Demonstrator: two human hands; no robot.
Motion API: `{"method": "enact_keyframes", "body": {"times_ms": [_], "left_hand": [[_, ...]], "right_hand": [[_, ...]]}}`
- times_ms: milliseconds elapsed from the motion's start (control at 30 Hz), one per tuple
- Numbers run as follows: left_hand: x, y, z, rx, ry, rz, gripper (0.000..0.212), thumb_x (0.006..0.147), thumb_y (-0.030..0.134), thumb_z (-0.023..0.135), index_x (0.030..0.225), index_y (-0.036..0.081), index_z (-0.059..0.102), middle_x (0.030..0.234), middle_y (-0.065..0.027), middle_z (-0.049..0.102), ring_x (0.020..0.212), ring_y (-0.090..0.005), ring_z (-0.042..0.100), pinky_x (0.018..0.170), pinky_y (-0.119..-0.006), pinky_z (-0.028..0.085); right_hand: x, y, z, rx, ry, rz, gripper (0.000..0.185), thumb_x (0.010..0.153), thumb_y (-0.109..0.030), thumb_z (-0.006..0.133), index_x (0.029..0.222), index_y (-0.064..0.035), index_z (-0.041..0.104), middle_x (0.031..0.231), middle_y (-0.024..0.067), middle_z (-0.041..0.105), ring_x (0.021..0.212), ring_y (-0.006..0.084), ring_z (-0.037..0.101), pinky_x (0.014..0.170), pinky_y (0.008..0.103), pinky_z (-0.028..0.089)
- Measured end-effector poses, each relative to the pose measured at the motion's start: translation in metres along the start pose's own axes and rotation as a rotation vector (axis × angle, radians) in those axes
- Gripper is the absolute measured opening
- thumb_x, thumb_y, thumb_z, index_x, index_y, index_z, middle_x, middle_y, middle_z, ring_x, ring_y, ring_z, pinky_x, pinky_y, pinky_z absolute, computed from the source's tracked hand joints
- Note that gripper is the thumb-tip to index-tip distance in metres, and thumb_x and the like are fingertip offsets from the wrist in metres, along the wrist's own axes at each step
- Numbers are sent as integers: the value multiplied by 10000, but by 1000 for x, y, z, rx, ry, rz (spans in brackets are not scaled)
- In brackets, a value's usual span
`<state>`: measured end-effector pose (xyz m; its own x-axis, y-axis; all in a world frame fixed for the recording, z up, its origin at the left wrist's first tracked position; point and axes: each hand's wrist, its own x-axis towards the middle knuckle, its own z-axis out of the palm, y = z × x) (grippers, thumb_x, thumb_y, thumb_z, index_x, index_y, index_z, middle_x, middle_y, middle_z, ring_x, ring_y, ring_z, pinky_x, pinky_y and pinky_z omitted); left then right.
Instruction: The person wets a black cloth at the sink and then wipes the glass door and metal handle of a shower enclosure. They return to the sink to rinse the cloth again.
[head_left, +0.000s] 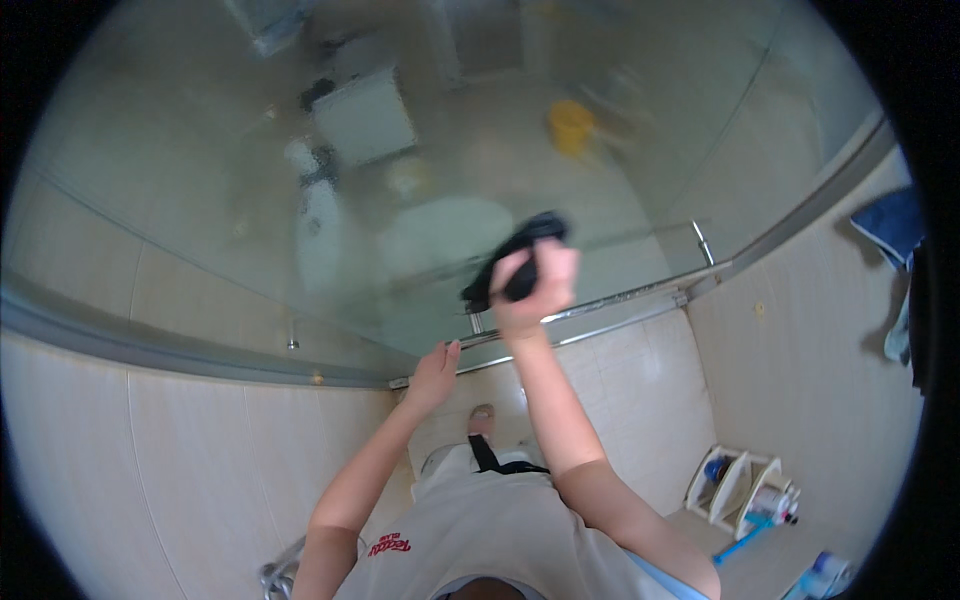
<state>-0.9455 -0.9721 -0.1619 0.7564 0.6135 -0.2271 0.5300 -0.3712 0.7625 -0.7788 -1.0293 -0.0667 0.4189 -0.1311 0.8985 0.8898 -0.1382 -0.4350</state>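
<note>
My right hand (536, 285) grips a dark cloth (517, 259) and holds it against or just in front of the glass shower panel (480, 165); hand and cloth are slightly blurred. To the left and a little lower, my left hand (437, 373) rests at the end of the metal bar (615, 300) across the glass, its fingers touching it. Whether these fingers close around the bar cannot be told. Water drops and haze cover parts of the glass.
Behind the glass, a yellow container (571, 127) and a white box-like object (365, 116) show blurred. A white corner shelf (733, 491) with bottles stands at lower right, a blue-handled tool (742, 541) beside it. Blue cloth (891, 221) hangs at right. Metal shower fittings (277, 577) are at lower left.
</note>
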Motion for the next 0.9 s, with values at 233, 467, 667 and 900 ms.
{"method": "enact_keyframes", "body": {"times_ms": [233, 467, 667, 900], "left_hand": [[27, -60, 33, -161, 32, 84, 359, 918, 357, 293, 706, 76, 366, 548, -2, 363, 477, -100, 351, 433, -266, 312], [32, -23, 47, -204, -25, 85, 374, 919, 352, 270, 696, 68, 367, 525, -12, 363, 444, -120, 368, 429, -273, 333], [34, 15, 61, -133, -124, 0, 459, 901, 392, 252, 803, -17, 437, 634, -201, 509, 629, -363, 515, 586, -431, 382], [36, 46, 75, -147, -83, 11, 467, 898, 403, 258, 805, -21, 433, 592, -176, 506, 580, -346, 512, 554, -422, 385]], "right_hand": [[19, 28, -59, 100, 14, 468, 188, 751, -66, 584, 909, 35, 572, 899, 94, 594, 806, 202, 562, 726, 297, 441], [86, 151, -150, 599, 544, 747, 329, 839, -301, 514, 949, 5, 561, 824, 57, 592, 681, 141, 562, 606, 272, 466], [88, 191, -85, 329, 371, 667, 533, 835, -385, 503, 1171, 22, 431, 1116, 96, 478, 1046, 196, 442, 910, 312, 323], [88, 208, -89, -450, 188, 347, 461, 817, -312, 488, 1257, -199, 407, 986, 165, 384, 921, 303, 398, 842, 402, 312]]}}
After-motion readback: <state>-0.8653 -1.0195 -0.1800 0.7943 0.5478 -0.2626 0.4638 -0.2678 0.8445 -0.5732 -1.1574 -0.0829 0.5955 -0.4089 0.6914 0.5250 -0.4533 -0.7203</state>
